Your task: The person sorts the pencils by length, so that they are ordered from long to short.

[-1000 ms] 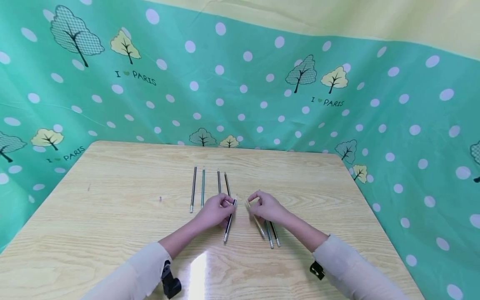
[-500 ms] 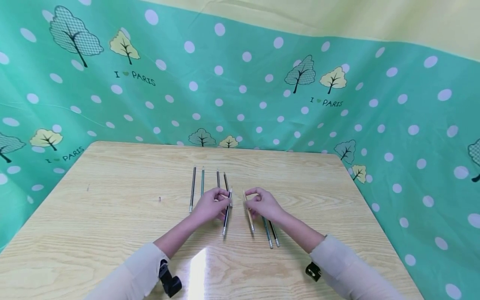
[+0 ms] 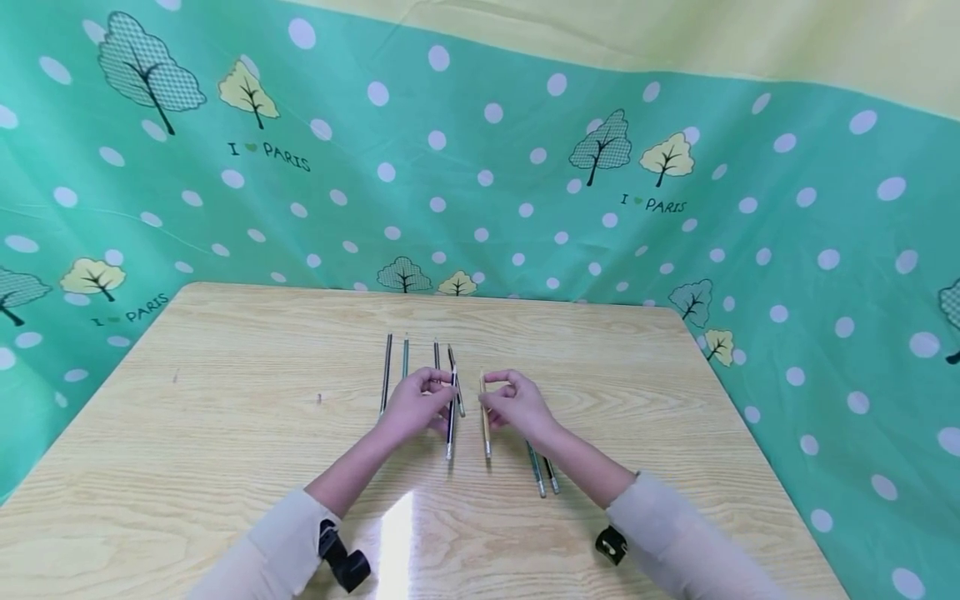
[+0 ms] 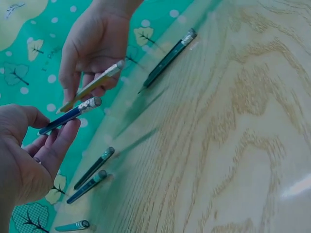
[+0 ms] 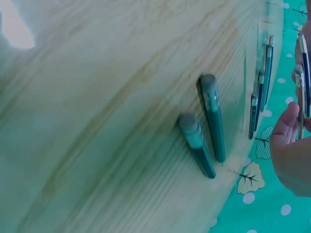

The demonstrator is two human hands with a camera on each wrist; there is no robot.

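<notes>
My left hand point(image 3: 416, 402) pinches a dark blue pencil point(image 4: 65, 120) between thumb and fingers, its eraser end toward me. A yellow pencil point(image 3: 485, 421) is pinched in my right hand point(image 3: 519, 406), also eraser end toward me. Both pencils are held up over the table, side by side with a narrow gap. Under and beyond the left hand lie several pencils: a dark one point(image 3: 387, 367), a teal one point(image 3: 406, 354) and two more dark ones, partly covered by the hand. Near the right hand rest a teal pencil point(image 3: 536, 471) and a black pencil point(image 3: 551, 475), their far ends hidden.
The wooden table point(image 3: 247, 383) reaches back to a green dotted cloth point(image 3: 480, 167) hung behind and at the right. A bright reflection shows near the front edge. Black wrist cameras are strapped to both sleeves.
Both hands have moved slightly away from me and to the left, carrying their pencils. The yellow pencil has swung from slanted to nearly straight, closer to the dark blue one.
</notes>
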